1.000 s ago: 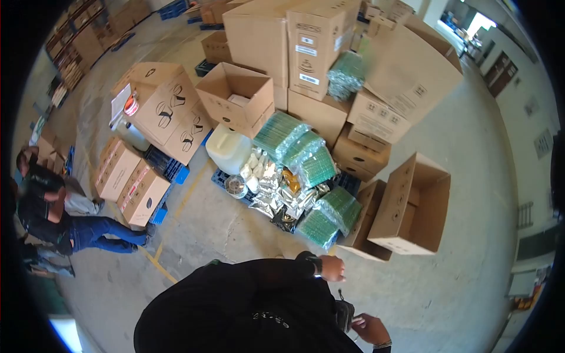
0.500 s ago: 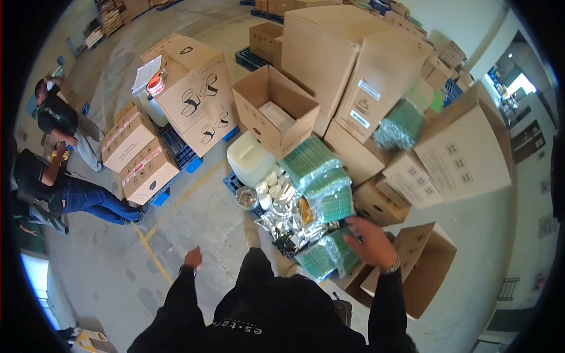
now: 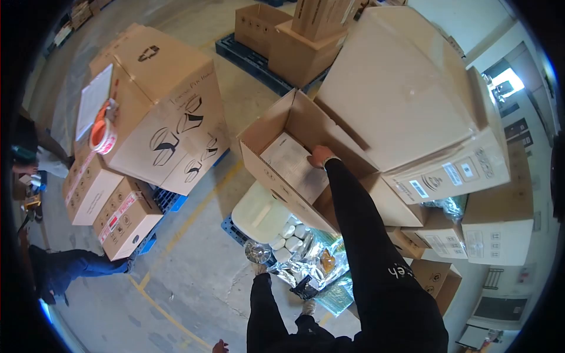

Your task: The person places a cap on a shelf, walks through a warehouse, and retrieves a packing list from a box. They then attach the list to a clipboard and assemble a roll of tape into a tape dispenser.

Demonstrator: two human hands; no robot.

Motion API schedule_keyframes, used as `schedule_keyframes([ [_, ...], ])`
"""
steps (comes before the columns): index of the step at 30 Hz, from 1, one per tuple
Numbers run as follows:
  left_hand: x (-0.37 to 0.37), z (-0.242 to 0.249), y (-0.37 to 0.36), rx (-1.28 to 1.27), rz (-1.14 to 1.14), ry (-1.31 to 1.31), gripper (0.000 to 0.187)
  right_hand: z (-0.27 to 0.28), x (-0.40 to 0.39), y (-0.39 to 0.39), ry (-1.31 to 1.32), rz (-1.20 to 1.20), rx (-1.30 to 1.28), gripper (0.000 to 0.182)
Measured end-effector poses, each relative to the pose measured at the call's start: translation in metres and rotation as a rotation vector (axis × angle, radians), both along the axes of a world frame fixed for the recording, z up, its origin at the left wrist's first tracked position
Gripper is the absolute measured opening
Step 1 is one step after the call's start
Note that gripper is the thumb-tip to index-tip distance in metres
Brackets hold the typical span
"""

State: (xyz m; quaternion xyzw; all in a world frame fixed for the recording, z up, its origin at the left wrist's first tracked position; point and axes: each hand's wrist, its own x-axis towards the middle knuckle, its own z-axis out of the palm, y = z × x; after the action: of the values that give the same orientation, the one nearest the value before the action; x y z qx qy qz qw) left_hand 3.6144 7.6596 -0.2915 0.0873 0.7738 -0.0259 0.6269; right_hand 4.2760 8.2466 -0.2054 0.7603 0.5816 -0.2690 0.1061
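Note:
My right hand (image 3: 321, 157) reaches down into an open cardboard box (image 3: 268, 167), its fingers closed at the edge of white printed paper (image 3: 292, 160) that lies inside. The fingertips are partly hidden by the hand itself. At the bottom edge of the view only a bit of my left hand (image 3: 220, 347) shows, low beside my leg, with fingers slightly apart and nothing in them. Below the box lie silver foil pouches (image 3: 309, 265), white bottles (image 3: 288, 240) and green plastic-wrapped packs (image 3: 336, 295).
A pale jerrycan (image 3: 257, 216) stands by the box. A large carton (image 3: 406, 88) rises on the right. Another big carton (image 3: 168, 112) carries a tape roll (image 3: 103, 136) at the left. A person's jeans-clad leg (image 3: 82, 263) shows at far left.
My right hand has gone from beside the green packs up and forward into the open box. My left hand has dropped to the bottom edge. The view has moved closer to the cartons.

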Motion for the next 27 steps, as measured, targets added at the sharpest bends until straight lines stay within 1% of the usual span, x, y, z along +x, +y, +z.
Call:
schedule_keyframes([
  [1,-0.003,0.006,-0.006,0.049,0.047,-0.007,0.054,-0.025,0.007,0.008,0.021,-0.112,-0.012,0.048],
  [2,-0.002,0.012,-0.003,-0.011,0.052,0.045,0.055,-0.047,0.013,0.015,0.042,-0.224,-0.021,0.051],
  [3,-0.007,0.016,-0.007,-0.016,0.035,0.054,0.058,-0.068,0.017,0.017,0.039,-0.232,-0.040,0.051],
  [5,-0.039,-0.001,-0.040,0.100,0.217,-0.174,0.058,-0.094,0.021,0.015,0.053,-0.151,0.054,0.057],
  [6,-0.040,-0.004,-0.040,0.086,0.218,-0.171,0.058,-0.096,0.019,0.013,0.053,-0.152,0.040,0.057],
  [8,-0.044,-0.003,-0.034,0.334,-0.549,0.053,0.056,-0.089,0.013,0.003,0.048,-0.187,0.103,0.056],
  [9,-0.043,-0.002,-0.019,0.341,-0.556,0.052,0.056,-0.086,0.013,0.002,0.047,-0.194,0.109,0.056],
  [11,-0.040,-0.004,0.018,0.247,-0.591,0.122,0.053,-0.077,0.008,0.004,-0.018,-0.191,0.004,0.055],
  [12,-0.042,-0.010,0.037,0.257,-0.599,0.127,0.053,-0.089,0.014,0.007,-0.014,-0.200,0.015,0.055],
  [14,-0.039,-0.027,0.075,0.275,-0.428,0.127,0.034,-0.106,0.026,0.010,0.023,-0.214,-0.094,0.053],
  [15,-0.035,-0.032,0.099,0.295,-0.434,0.127,0.034,-0.096,0.025,0.011,0.023,-0.221,-0.075,0.053],
  [16,-0.030,-0.035,0.119,0.286,-0.283,0.109,0.034,-0.083,0.019,0.007,0.013,-0.216,-0.070,0.053],
  [17,-0.023,-0.032,0.138,0.271,-0.133,0.091,0.037,-0.075,0.012,0.000,0.004,-0.210,-0.070,0.054],
  [18,0.003,-0.004,0.172,0.269,-0.084,0.099,0.027,-0.069,0.003,-0.004,0.009,-0.213,-0.066,0.054],
  [19,0.004,-0.003,0.174,0.274,-0.090,0.101,0.027,-0.063,-0.005,-0.008,-0.047,-0.271,-0.050,0.056],
  [20,0.005,-0.005,0.175,0.267,-0.037,0.078,0.027,-0.062,-0.009,-0.011,-0.104,-0.329,-0.035,0.058],
  [21,0.008,-0.008,0.181,0.266,0.017,0.055,0.027,-0.075,-0.003,-0.012,-0.100,-0.333,-0.025,0.058],
  [23,0.007,-0.001,0.174,0.231,-0.010,0.102,0.027,-0.107,0.004,-0.013,-0.097,-0.283,0.079,0.061],
  [24,0.000,-0.002,0.163,0.221,-0.048,0.090,0.026,-0.102,0.002,-0.011,-0.083,-0.286,0.070,0.061],
  [26,-0.013,0.011,0.146,0.187,-0.120,0.067,0.028,-0.088,0.008,-0.008,0.062,-0.275,0.129,0.052],
  [27,-0.023,0.012,0.135,0.177,-0.129,0.067,0.028,-0.086,0.011,-0.011,0.061,-0.283,0.118,0.052],
])
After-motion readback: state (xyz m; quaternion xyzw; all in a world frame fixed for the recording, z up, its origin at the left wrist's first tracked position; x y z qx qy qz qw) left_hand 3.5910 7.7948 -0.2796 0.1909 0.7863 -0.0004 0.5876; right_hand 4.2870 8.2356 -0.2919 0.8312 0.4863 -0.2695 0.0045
